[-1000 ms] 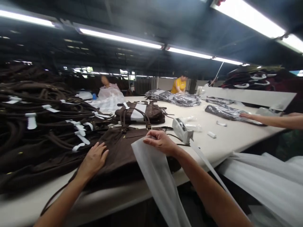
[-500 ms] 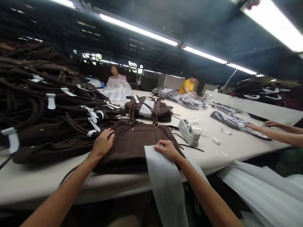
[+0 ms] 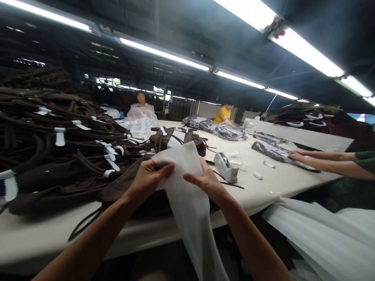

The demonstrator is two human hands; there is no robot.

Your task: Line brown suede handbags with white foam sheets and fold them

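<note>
A long strip of thin white foam sheet (image 3: 187, 203) hangs from both my hands over the table's front edge. My left hand (image 3: 149, 175) pinches its upper left side between thumb and fingers. On the opposite edge, my right hand (image 3: 206, 179) grips the strip, thumb in front and fingers behind. Behind the strip lies a dark brown handbag (image 3: 117, 187), mostly hidden by my hands and the sheet. Just beyond it is another brown bag (image 3: 199, 146) with a white band around its handles.
Brown bags with white tags are piled high on the left (image 3: 43, 156). A grey tape dispenser (image 3: 225, 168) stands right of my hands. At right, another person's hands (image 3: 297, 155) touch a plastic-wrapped bag (image 3: 271, 151). White sheets (image 3: 322, 226) hang at lower right.
My left hand has left the brown handbag and taken hold of the white foam strip. My right hand has raised the strip's end, which now stands up in front of the bag.
</note>
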